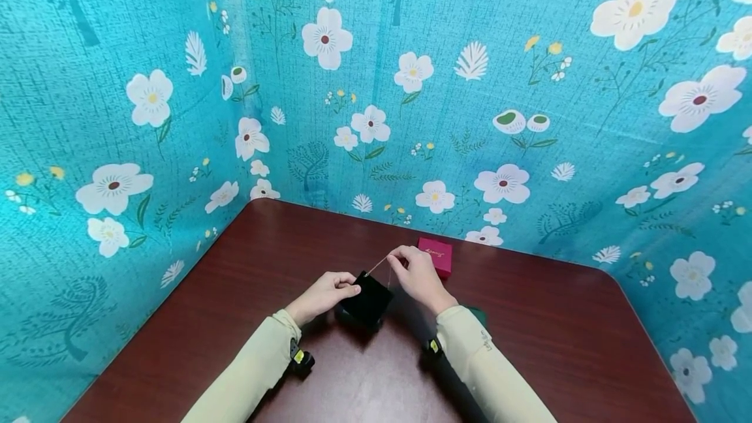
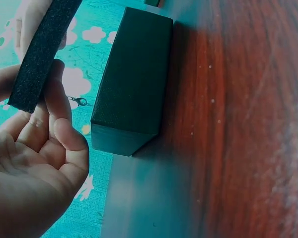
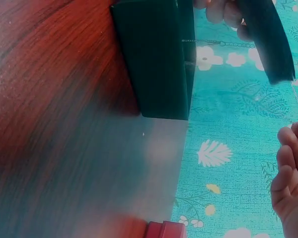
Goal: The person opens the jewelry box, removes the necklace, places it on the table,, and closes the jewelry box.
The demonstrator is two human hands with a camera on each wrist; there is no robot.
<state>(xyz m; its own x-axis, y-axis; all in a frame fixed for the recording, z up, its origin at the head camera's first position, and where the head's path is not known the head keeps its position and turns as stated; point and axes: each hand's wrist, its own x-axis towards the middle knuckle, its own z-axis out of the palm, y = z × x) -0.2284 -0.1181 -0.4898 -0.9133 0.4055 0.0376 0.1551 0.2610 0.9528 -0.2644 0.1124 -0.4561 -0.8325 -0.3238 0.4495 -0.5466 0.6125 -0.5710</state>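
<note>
We're gripping the black pad [image 1: 367, 297] with the left hand [image 1: 325, 294], above the dark box [image 2: 131, 74] on the bench [image 1: 529, 318]; the right hand [image 1: 420, 278] is pinching the thin chain [image 1: 377, 266]. A hard tug could be snagging the chain on the pad's corner or tilting the pad; a loose pinch could be dropping it. The chain's long axis is slanting from that far corner up and rightward; a clasp [image 2: 79, 101] is hanging below the pad, probably unhooked.

pad [image 1: 370, 300]: black | box [image 2: 131, 74]: dark green | chain [image 1: 376, 266]: perhaps gold | carton [image 1: 443, 261]: crimson | table [image 1: 264, 247]: red-brown | cloth [image 1: 376, 77]: turquoise, white-flowered
</note>
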